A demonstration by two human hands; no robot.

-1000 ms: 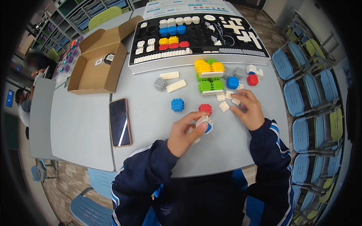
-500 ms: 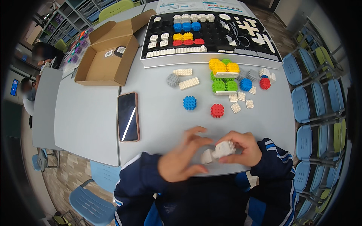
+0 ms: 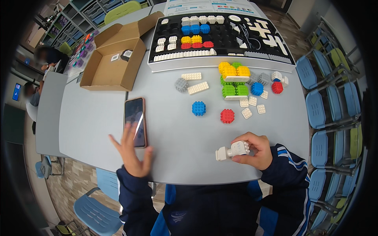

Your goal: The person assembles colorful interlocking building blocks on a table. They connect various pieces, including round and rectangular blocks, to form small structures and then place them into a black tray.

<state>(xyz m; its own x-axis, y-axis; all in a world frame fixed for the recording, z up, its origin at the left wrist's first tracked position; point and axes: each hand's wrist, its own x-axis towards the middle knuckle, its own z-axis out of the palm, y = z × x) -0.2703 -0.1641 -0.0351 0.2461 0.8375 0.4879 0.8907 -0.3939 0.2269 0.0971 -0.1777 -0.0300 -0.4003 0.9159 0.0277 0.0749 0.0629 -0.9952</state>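
My right hand (image 3: 258, 152) grips a white building-block piece (image 3: 239, 148) between thumb and fingers near the table's front edge. A second white block joined to it by a short neck points left. Over the lower end of a dark-screened phone (image 3: 135, 114), my left hand (image 3: 134, 151) is spread open; whether its fingertips touch the screen I cannot tell. Beyond my hands lie a blue studded block (image 3: 199, 108) and a red studded block (image 3: 227, 116). Farther back stands a yellow and green block assembly (image 3: 235, 80) with white plates in it.
A black sorting tray (image 3: 167, 33) of blocks, white parts and a cable spans the back. Left of it is an open cardboard box (image 3: 103, 72). White plates (image 3: 198, 87), small square tiles (image 3: 247, 113) and a grey block (image 3: 181, 84) lie about. Blue chairs (image 3: 321, 106) line the right side.
My left hand has moved left, away from the white piece, to over the phone. The right hand keeps the white piece, which now shows fully.
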